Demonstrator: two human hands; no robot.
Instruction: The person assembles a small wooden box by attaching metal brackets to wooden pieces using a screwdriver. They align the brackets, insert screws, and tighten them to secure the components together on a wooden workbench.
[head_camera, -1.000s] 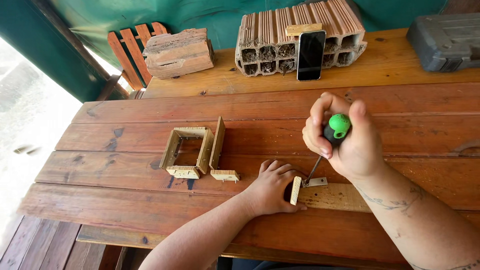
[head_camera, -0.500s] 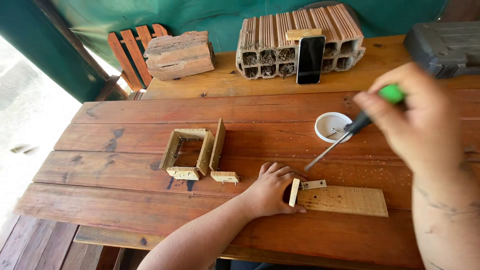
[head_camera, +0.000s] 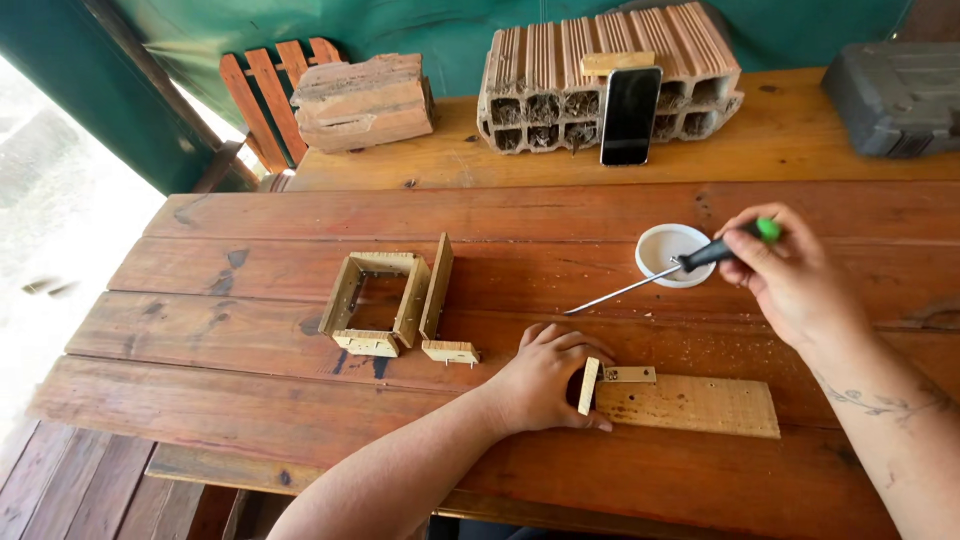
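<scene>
Screwdriver in the right hand, fingers closed around its black and green handle, has swung away from the small metal hinge where it was turning a second ago and now points its tip over the red table beside the white dish. Meanwhile the left hand has stayed put, fingers curled against the short upright wood piece at the end of the flat board, so that driving pass seems paused.
</scene>
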